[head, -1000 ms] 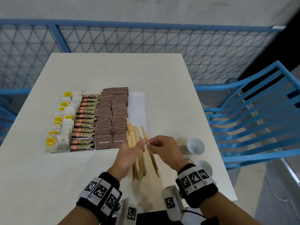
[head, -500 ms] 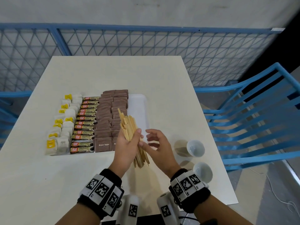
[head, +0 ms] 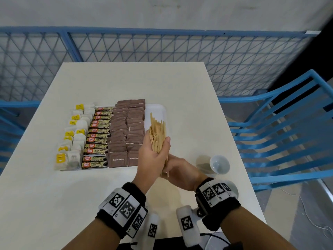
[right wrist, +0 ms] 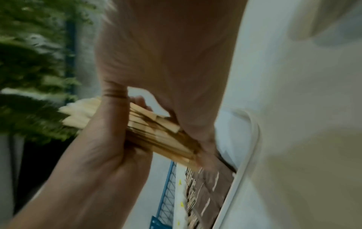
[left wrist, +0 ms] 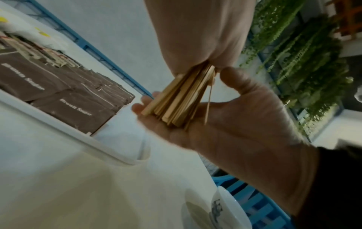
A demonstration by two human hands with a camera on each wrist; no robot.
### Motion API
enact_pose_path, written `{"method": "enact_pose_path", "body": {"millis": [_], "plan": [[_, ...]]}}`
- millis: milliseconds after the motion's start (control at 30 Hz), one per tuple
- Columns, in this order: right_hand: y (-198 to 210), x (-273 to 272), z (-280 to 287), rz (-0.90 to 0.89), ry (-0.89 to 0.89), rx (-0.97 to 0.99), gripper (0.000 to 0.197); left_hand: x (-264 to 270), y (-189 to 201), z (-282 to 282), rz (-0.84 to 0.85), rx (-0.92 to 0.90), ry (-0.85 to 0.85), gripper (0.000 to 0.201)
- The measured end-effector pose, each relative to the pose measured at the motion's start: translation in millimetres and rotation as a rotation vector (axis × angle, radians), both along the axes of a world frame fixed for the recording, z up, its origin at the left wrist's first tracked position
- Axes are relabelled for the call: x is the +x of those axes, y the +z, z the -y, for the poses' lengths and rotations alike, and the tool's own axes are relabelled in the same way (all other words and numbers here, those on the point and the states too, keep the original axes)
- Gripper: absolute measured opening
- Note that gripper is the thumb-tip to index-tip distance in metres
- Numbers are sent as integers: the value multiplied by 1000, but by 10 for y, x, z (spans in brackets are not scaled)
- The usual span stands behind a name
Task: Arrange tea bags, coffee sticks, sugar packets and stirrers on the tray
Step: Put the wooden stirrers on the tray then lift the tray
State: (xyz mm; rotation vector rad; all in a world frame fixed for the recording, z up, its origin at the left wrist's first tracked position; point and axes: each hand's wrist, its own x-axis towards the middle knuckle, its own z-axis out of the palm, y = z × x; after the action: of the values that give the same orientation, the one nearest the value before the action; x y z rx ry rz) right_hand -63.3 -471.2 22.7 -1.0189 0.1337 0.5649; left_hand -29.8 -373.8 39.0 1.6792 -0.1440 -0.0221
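A white tray (head: 158,109) holds a column of tea bags (head: 75,141), a column of coffee sticks (head: 98,136) and two columns of brown sugar packets (head: 126,134). My left hand (head: 153,156) grips a bundle of wooden stirrers (head: 157,134), held nearly upright above the tray's bare right strip. My right hand (head: 180,170) lies just below it. In the left wrist view the stirrers' lower ends (left wrist: 176,108) press into the flat palm of the right hand (left wrist: 235,124), whose fingers are relaxed. The right wrist view shows the left hand (right wrist: 101,147) wrapped round the bundle (right wrist: 156,136).
A white cup (head: 219,164) stands on the table to the right of my hands, near the table's right edge. A blue chair (head: 288,132) is beside that edge, and a blue mesh fence (head: 162,47) runs behind the table.
The left hand has lifted the stirrer bundle off the table and tipped it upright over the tray. The right hand has let go of a single stirrer and moved under the bundle's ends.
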Motion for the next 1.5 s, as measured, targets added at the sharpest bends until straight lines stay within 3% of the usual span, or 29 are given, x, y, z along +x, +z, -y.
{"method": "enact_pose_path", "body": {"millis": [67,167,200,267,333,400,500,567,700,800,900,967,1033,1067,1167,1233,1267,1367,1500], "plan": [[-3,9,36,44,64,-146,77,51,-42,-29,-49,-44,-18,14],[80,46,147,139,-49,-368,97,65,-111,-95,-108,-70,-138,19],[136,66,165,189,-83,-448,94,43,-126,-117,-109,-34,-200,25],[216,93,132,256,-134,-551,66,-40,-128,-139,-94,38,-316,39],[249,105,36,276,-179,-601,37,-94,-139,-142,-93,45,-342,48],[233,102,-72,283,-262,-675,21,-103,-112,-104,-82,91,-313,49],[192,97,-159,244,-411,-759,20,-76,-118,-62,-69,107,-270,29],[214,86,-193,253,-450,-772,21,-60,-111,-73,-62,135,-243,29],[245,65,-214,282,-565,-754,19,-129,-59,-72,-58,148,-290,47],[271,53,-212,285,-635,-703,16,-160,-44,-49,-74,60,-306,54],[326,56,-199,269,-653,-685,12,-160,-36,-107,-15,154,-387,77],[390,103,-131,251,-687,-637,10,-170,-33,-191,2,114,-501,97],[476,154,-20,260,-740,-593,10,-141,-102,-274,-105,28,-518,105],[527,170,24,274,-758,-581,10,-104,-140,-297,-209,-36,-468,95],[683,192,55,331,-795,-500,8,40,-239,-339,-665,-230,-313,59],[762,194,7,374,-799,-443,10,83,-194,-329,-967,-388,-326,60],[788,191,-32,394,-787,-425,12,91,-145,-313,-1040,-447,-328,60],[790,144,-185,439,-715,-411,17,99,-18,-239,-1056,-586,-313,54],[739,91,-274,438,-642,-450,18,70,26,-197,-1032,-565,-340,44]]}}
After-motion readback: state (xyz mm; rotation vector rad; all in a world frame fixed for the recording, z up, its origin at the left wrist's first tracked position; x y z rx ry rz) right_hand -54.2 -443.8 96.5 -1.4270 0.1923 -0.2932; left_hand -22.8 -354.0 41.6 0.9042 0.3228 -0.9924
